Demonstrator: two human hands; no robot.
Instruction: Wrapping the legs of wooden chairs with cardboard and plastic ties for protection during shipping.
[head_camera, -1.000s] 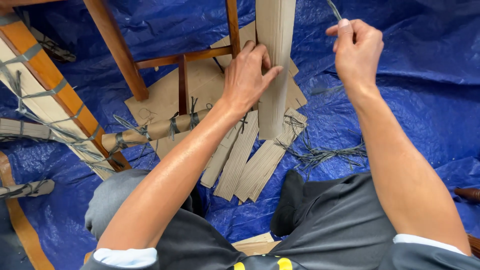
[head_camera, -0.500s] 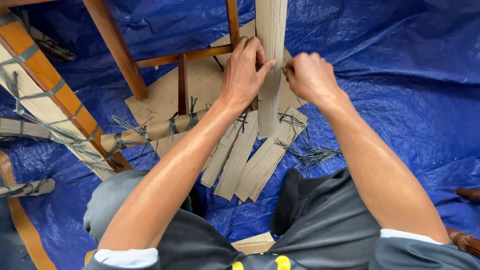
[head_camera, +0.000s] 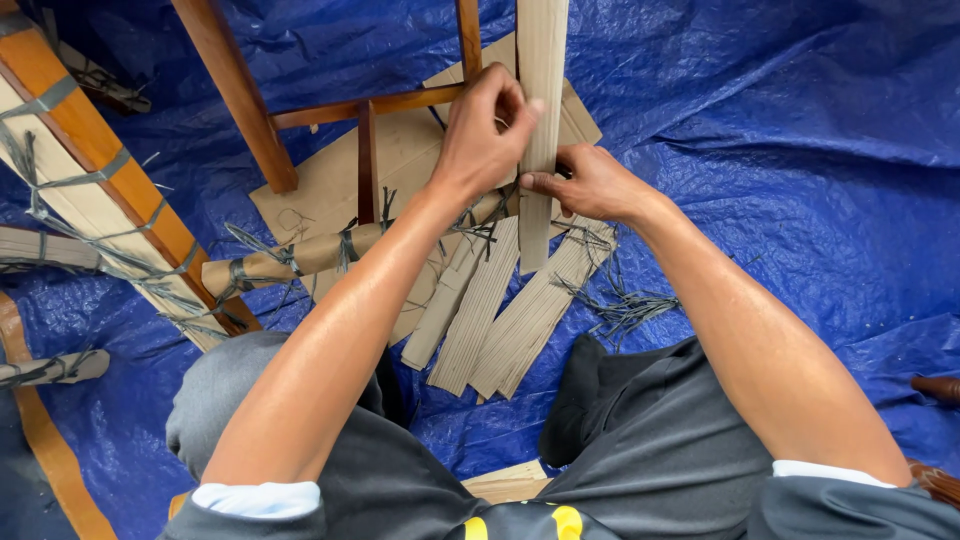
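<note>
Where it pinched higher a moment ago, right hand (head_camera: 592, 185) lower, gripping cardboard-wrapped leg (head_camera: 540, 120), left hand (head_camera: 485, 135) clasping it.

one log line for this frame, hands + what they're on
left hand: grips cardboard-wrapped leg | right hand: pinches wrap lower down | floor: blue tarp, cardboard strips

Blue tarpaulin (head_camera: 800, 150) spread over the floor, crumpled. Directly on it: flat cardboard sheet (head_camera: 330, 180), ribbed cardboard strips (head_camera: 500, 320) fanned side by side, loose grey ties (head_camera: 625, 305) just beside them, possibly plastic strapping, and a tied cardboard roll (head_camera: 300, 258).
</note>
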